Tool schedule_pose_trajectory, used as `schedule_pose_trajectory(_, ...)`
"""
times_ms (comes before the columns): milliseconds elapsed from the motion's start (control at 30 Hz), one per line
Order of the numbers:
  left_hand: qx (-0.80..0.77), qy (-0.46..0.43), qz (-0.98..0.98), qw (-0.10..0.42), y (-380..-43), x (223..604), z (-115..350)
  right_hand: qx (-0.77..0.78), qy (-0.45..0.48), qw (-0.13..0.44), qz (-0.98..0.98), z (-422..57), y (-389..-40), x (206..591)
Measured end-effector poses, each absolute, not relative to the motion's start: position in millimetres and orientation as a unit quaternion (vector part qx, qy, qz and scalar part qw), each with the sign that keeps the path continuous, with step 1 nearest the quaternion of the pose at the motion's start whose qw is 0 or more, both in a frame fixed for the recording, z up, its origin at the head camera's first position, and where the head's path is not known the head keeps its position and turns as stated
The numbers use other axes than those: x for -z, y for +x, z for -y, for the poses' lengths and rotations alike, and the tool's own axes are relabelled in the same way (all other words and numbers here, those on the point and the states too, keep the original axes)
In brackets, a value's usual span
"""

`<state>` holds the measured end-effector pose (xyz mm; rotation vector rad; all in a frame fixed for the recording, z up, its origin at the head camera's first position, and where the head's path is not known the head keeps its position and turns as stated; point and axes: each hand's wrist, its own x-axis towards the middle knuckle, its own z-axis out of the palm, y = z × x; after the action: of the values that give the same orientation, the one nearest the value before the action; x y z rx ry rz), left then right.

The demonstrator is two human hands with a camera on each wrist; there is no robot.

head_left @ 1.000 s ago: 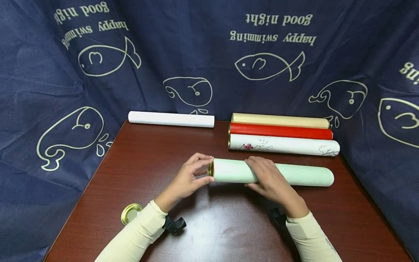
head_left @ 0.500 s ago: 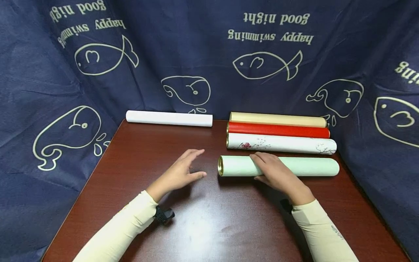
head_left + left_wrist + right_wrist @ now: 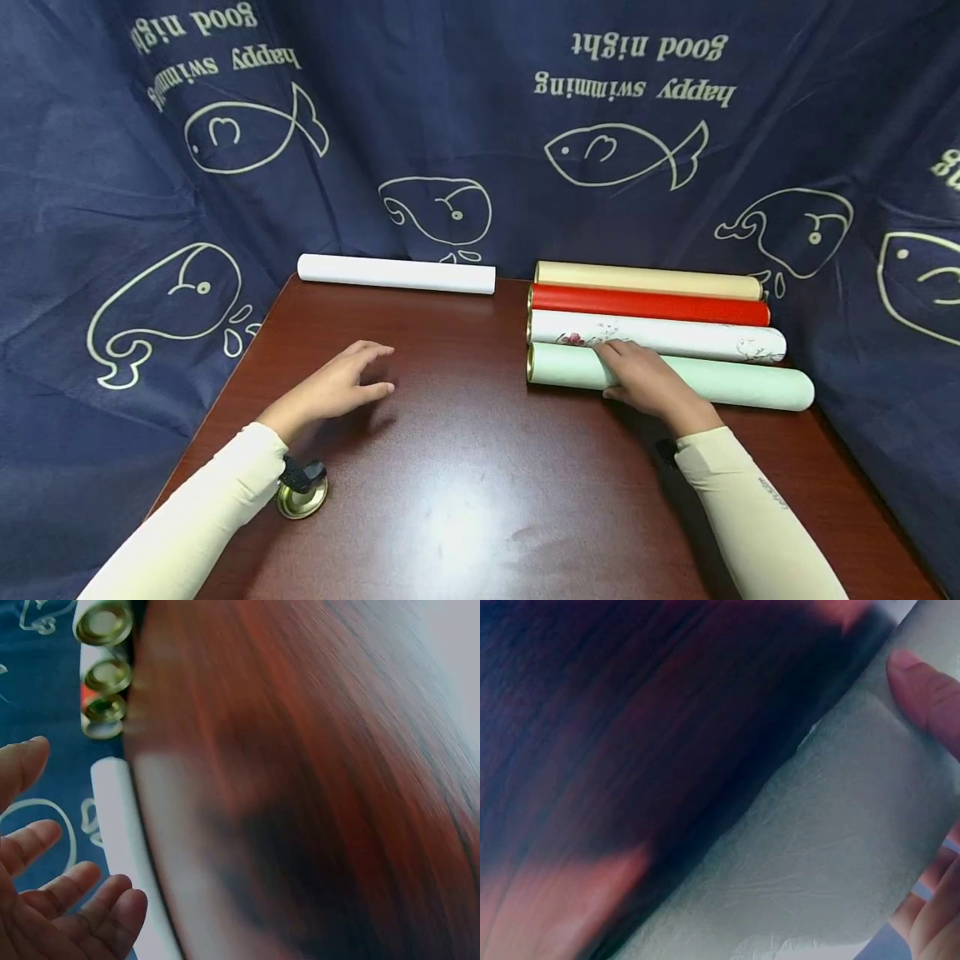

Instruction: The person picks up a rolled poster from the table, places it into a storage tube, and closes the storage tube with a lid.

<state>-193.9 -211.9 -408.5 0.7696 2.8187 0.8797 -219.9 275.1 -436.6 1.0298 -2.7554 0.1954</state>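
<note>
My right hand [image 3: 647, 379], gripping the green tube [image 3: 742, 384], now has it beside the flowered tube [image 3: 693, 337], joining the row [image 3: 648, 303], while my left hand [image 3: 333, 389] retreats empty, fingers loosely parted.

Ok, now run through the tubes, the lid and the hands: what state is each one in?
Green tube, sideways, gripped by the right hand; capping unclear.
Blossom-patterned tube, sideways; capping unclear.
Red tube, sideways; capping unclear.
Cream tube, sideways; capping unclear.
White tube, sideways.
Gold lid, loose, partly hidden.
Left hand, holding nothing.
</note>
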Motion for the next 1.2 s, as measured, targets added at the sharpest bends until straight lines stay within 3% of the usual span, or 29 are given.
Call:
schedule_pose_trajectory(267,-0.262,0.224,-0.937,0.052,-205.6,412.1,234.7,-0.071,0.322,0.078,0.941,-277.6,-221.7,434.6)
schedule_pose_trajectory(633,-0.240,0.193,-0.948,0.082,-242.1,417.6,249.1,-0.107,0.287,0.032,0.951,-310.1,-228.7,386.9)
schedule_pose_trajectory(900,-0.236,0.170,-0.953,0.084,-282.2,410.1,242.3,-0.092,0.249,-0.005,0.964,-338.5,-253.5,366.9)
schedule_pose_trajectory(1200,-0.222,0.179,-0.954,0.093,-295.6,412.3,224.7,-0.086,0.235,-0.047,0.967,-343.2,-268.6,374.4)
